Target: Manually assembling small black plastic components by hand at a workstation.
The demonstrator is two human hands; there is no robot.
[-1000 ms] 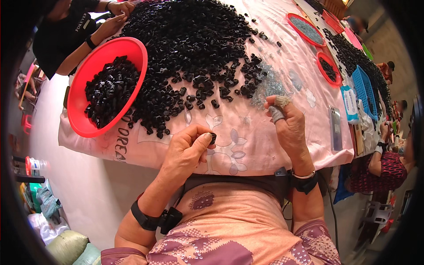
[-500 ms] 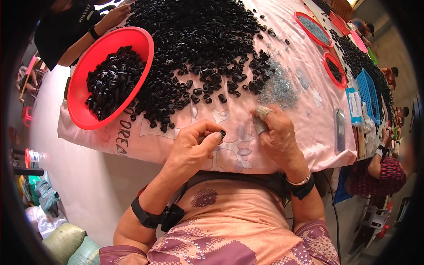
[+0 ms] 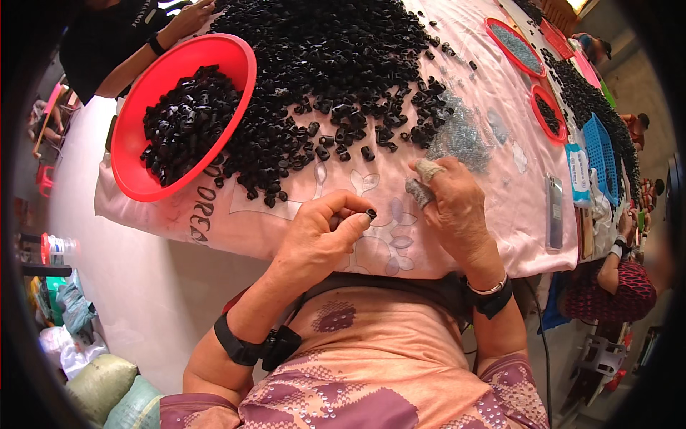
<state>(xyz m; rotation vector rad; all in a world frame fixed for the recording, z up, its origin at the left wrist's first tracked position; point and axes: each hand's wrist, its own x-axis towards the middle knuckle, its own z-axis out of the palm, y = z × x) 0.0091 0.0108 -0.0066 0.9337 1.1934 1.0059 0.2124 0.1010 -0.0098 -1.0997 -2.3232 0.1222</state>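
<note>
My left hand [image 3: 318, 232] is closed in a pinch, with a small black plastic part [image 3: 371, 214] between thumb and forefinger. It hovers over the near edge of the pink cloth [image 3: 336, 250]. To its right is my right hand [image 3: 457, 204], with grey wraps on two fingers. Those two fingertips are bent and look slightly apart; I see nothing between them. Just beyond them lies a spread of tiny clear, silvery pieces [image 3: 464, 139]. A large heap of similar black parts [image 3: 321, 57] covers the far middle of the cloth.
A tilted red bowl [image 3: 246, 86] of black parts stands at the left. Farther right are small red trays [image 3: 541, 68], a blue basket [image 3: 597, 150], a wipes pack [image 3: 577, 175] and a phone [image 3: 554, 212]. A co-worker's arm [image 3: 136, 68] reaches in at the far left.
The view has shifted slightly. My right hand's two wrapped fingertips show a little more apart. My left hand keeps its pinch on the black part.
</note>
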